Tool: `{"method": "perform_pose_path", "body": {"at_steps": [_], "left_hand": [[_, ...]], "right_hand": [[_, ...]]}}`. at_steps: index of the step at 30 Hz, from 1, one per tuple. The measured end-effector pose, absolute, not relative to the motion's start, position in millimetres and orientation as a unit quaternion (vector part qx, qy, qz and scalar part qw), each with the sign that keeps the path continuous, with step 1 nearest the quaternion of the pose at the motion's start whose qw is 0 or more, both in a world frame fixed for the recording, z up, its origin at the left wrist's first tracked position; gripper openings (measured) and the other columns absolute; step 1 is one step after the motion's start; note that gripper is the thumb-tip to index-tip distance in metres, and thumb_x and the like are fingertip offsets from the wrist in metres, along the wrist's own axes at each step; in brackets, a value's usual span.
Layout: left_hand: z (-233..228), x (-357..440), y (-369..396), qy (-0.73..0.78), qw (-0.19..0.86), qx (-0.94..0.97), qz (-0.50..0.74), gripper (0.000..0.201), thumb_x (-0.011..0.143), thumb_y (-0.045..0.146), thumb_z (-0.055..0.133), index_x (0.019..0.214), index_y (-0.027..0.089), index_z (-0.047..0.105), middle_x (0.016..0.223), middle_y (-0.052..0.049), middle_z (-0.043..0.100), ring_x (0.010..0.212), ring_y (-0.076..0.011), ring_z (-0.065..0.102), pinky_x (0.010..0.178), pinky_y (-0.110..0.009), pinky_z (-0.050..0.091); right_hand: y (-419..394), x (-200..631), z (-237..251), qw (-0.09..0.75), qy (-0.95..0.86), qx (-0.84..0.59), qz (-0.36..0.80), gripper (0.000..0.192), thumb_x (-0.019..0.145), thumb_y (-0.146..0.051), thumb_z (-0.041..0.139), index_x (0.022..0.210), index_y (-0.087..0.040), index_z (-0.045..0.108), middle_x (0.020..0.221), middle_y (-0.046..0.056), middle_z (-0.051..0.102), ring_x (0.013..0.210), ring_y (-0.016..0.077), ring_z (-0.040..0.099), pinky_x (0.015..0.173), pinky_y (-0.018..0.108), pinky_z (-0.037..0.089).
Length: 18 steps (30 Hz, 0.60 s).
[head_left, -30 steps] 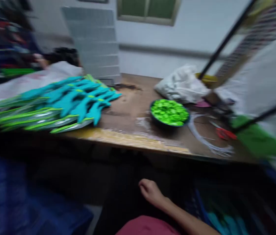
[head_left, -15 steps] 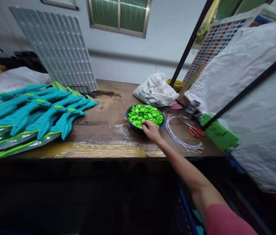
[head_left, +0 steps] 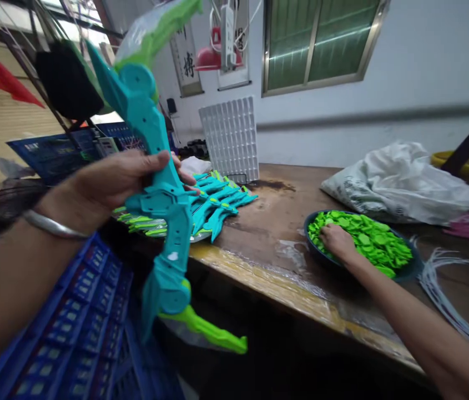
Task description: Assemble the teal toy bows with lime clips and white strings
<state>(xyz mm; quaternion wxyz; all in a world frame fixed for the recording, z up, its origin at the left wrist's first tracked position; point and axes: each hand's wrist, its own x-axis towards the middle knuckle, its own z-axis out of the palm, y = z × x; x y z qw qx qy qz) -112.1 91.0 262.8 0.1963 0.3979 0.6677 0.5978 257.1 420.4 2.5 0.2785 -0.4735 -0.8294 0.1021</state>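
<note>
Teal toy bow [head_left: 163, 183] is being gripped upright by the left hand [head_left: 113, 180] beside the table [head_left: 284, 233], while the right hand [head_left: 336, 243] is closing on green pieces [head_left: 363, 239] in the bowl [head_left: 409, 270]

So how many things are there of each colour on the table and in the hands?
Teal and green: 1 toy bow in the left hand, 1 pile of toy bows.
Green: 1 bowl of green pieces, under the right hand.
White: 1 plastic bag, 1 grid tray, 1 bundle of cords.
Total: 6.
</note>
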Motion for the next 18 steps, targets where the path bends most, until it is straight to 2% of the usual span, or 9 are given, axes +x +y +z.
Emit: {"method": "perform_pose_path", "body": {"at_steps": [2,4,7,10,11,13,15,18], "left_hand": [[237,-92,96,0.6,0.312,0.418,0.606,0.035,0.104,0.031,0.05,0.099,0.002,0.07,0.09,-0.015,0.077,0.076,-0.0274,0.075,0.07,-0.045,0.063],[196,-73,99,0.509,0.393,0.403,0.651,0.028,0.097,0.038,0.063,0.096,0.01,0.068,0.092,-0.013,0.079,0.075,-0.0278,0.076,0.069,-0.044,0.064],[130,-49,92,0.444,0.448,0.336,0.7,0.031,0.084,0.045,0.078,0.094,0.018,0.068,0.101,-0.011,0.08,0.091,-0.035,0.077,0.075,-0.049,0.066],[77,-24,75,0.432,0.493,0.284,0.7,0.033,0.083,0.051,0.077,0.096,0.021,0.069,0.11,-0.011,0.079,0.102,-0.0385,0.076,0.083,-0.055,0.065],[63,-14,69,0.428,0.507,0.273,0.696,0.034,0.083,0.051,0.077,0.097,0.022,0.069,0.113,-0.01,0.079,0.103,-0.0388,0.075,0.084,-0.056,0.064],[36,6,57,0.423,0.533,0.249,0.689,0.035,0.083,0.052,0.078,0.1,0.023,0.068,0.115,-0.01,0.078,0.103,-0.039,0.075,0.084,-0.056,0.064],[13,27,48,0.422,0.552,0.214,0.686,0.036,0.083,0.052,0.077,0.102,0.023,0.066,0.115,-0.01,0.078,0.103,-0.0386,0.075,0.084,-0.056,0.063],[-16,56,38,0.418,0.568,0.155,0.692,0.037,0.084,0.05,0.077,0.105,0.022,0.063,0.113,-0.009,0.078,0.102,-0.0351,0.076,0.089,-0.054,0.061]], "right_hand": [[418,262,5,0.32,-0.809,-0.482,0.099,0.022,0.089,-0.016,0.056,0.068,-0.015,0.062,0.087,0.016,0.066,0.091,0.0257,0.058,0.08,0.038,0.043],[411,265,10,0.362,-0.789,-0.487,0.102,0.018,0.09,-0.019,0.055,0.078,-0.013,0.066,0.091,0.017,0.067,0.09,0.0253,0.058,0.082,0.039,0.043],[381,266,16,0.408,-0.769,-0.474,0.131,0.026,0.094,-0.028,0.054,0.104,-0.009,0.069,0.087,0.012,0.069,0.079,0.0206,0.059,0.08,0.037,0.048],[313,267,20,0.41,-0.777,-0.431,0.204,0.04,0.096,-0.038,0.056,0.127,-0.013,0.063,0.084,0.004,0.069,0.068,0.0151,0.059,0.07,0.031,0.052],[283,266,21,0.405,-0.779,-0.409,0.249,0.039,0.096,-0.04,0.058,0.126,-0.016,0.065,0.084,0.003,0.069,0.066,0.0138,0.06,0.067,0.029,0.052],[219,263,21,0.404,-0.729,-0.341,0.434,0.03,0.09,-0.039,0.07,0.113,-0.02,0.071,0.085,0.002,0.071,0.069,0.014,0.064,0.068,0.029,0.055],[160,257,17,0.372,-0.667,-0.308,0.567,0.023,0.086,-0.035,0.076,0.105,-0.022,0.072,0.085,0.001,0.072,0.072,0.0142,0.067,0.069,0.029,0.058],[97,249,2,0.349,-0.591,-0.323,0.651,0.018,0.085,-0.033,0.079,0.095,-0.022,0.068,0.086,0.001,0.072,0.074,0.0145,0.069,0.07,0.027,0.06]]}}
